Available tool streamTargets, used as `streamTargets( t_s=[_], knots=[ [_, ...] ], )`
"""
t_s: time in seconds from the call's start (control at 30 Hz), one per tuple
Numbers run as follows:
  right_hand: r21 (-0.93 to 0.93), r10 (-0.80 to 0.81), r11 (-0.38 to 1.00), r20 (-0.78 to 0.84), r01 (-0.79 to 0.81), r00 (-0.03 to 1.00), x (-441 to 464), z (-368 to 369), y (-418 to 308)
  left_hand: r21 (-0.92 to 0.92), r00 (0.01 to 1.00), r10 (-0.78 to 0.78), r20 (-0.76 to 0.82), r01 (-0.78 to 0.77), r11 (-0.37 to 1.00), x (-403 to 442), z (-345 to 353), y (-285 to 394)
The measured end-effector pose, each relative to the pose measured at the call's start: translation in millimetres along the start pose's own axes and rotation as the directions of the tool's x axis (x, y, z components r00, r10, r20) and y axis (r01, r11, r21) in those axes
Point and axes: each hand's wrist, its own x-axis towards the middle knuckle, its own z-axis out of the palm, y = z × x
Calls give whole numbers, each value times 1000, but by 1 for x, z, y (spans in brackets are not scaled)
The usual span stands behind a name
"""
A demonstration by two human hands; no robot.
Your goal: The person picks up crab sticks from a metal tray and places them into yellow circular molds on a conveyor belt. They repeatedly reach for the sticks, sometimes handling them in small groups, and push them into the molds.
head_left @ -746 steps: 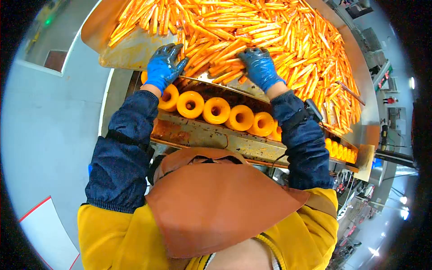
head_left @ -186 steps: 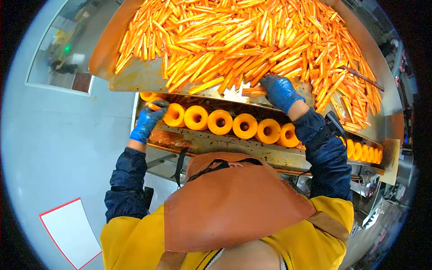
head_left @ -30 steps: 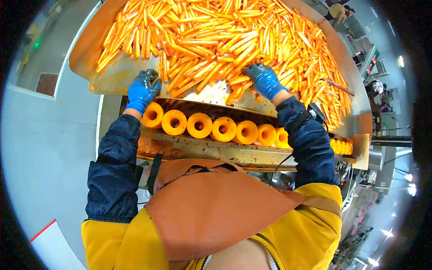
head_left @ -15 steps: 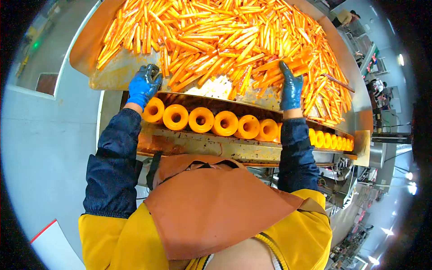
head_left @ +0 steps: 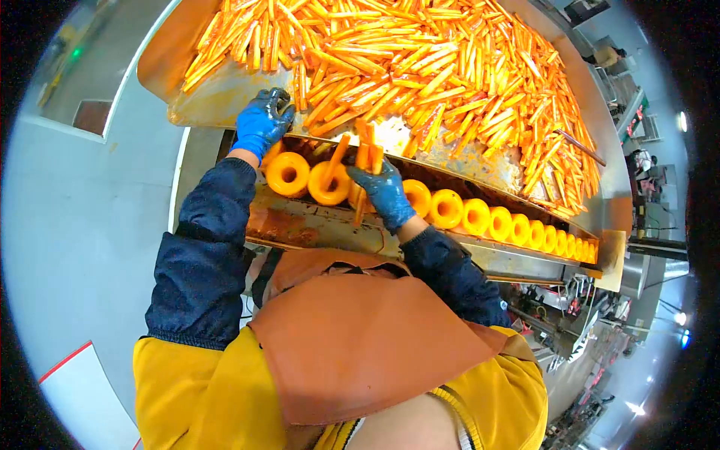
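Observation:
My right hand (head_left: 384, 191), in a wet blue glove, is closed on a few glossy orange food sticks (head_left: 366, 154). It holds them roughly upright over the row of orange ring-shaped cups (head_left: 446, 208), hiding some cups behind it. Just left of the bunch, a single stick (head_left: 336, 159) slants at the opening of one cup. My left hand (head_left: 262, 124), also blue-gloved, rests at the tray's front lip, fingers bent and apart, with no stick visible in it. Beyond both hands, a large heap of orange sticks (head_left: 435, 67) covers the metal tray (head_left: 225, 101).
A thin dark rod (head_left: 579, 147) lies at the heap's right side. The cups run along a metal trough (head_left: 315, 225) between the tray and my apron (head_left: 375, 337). Machinery and a co-worker (head_left: 641, 161) are farther off at the right.
My right hand has come left and nearer from the heap, bringing a bunch of sticks over the cups. My left hand stays at the tray lip. The view has shifted slightly.

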Motion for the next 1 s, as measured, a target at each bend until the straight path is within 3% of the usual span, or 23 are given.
streamTargets(
  t_s=[0.07, 0.1, 0.13, 0.27, 0.3, 0.33, 0.4, 0.43, 0.6, 0.67, 0.7, 0.73, 0.8, 0.87, 1.0],
  knots=[
    [-137, -49, 990, -115, 33, 992, -6, -13, -4, -5, 1000, 6, 2, -6, 1000, 0, 3, -2],
    [-62, -4, 998, -150, -5, 989, -5, -16, -10, -3, 1000, 19, -22, -19, 1000, -2, 4, -1],
    [-70, -72, 996, -203, 59, 977, -4, -15, -16, -6, 1000, 13, -20, -13, 1000, -3, 4, -1],
    [285, -123, 938, -260, 198, 958, 5, 14, -38, -23, 1000, 9, -19, -9, 1000, -2, 5, -3],
    [96, -158, 977, -273, 190, 949, 9, 22, -32, -35, 999, 25, -21, -25, 999, -1, 5, -4],
    [52, -52, 996, -266, 68, 963, 9, 33, -31, -32, 999, 25, -23, -25, 999, -1, 5, -5],
    [-141, -362, 927, -102, 347, 927, 17, 46, -11, -5, 1000, 24, -11, -24, 1000, -2, 5, -4],
    [-308, -307, 909, -44, 280, 951, 14, 45, -8, -1, 1000, 23, -15, -23, 1000, -1, 4, -3],
    [-439, -332, 840, 49, 319, 942, 7, 17, 14, 4, 1000, -22, 7, 22, 1000, -4, 0, 2],
    [-205, -148, 970, -68, 132, 987, 4, 6, 15, -7, 1000, -18, 5, 18, 1000, -5, -2, 3],
    [-255, -189, 954, -116, 155, 975, 5, 3, 12, -14, 1000, -6, 4, 6, 1000, -5, -2, 2],
    [-254, -189, 955, -115, 155, 975, 4, 0, 8, -14, 1000, -6, 4, 6, 1000, -4, -1, 1],
    [-64, -27, 998, -85, 21, 996, -2, -3, -9, 0, 1000, 20, -24, -20, 1000, -4, 1, -1],
    [-53, 113, 992, -21, -114, 993, -6, -3, -17, -23, 1000, 12, -15, -12, 1000, -4, 1, 1],
    [-122, 105, 987, -4, -105, 994, -12, -7, -1, 5, 1000, -5, -9, 5, 1000, -2, 2, -1]
  ],
)
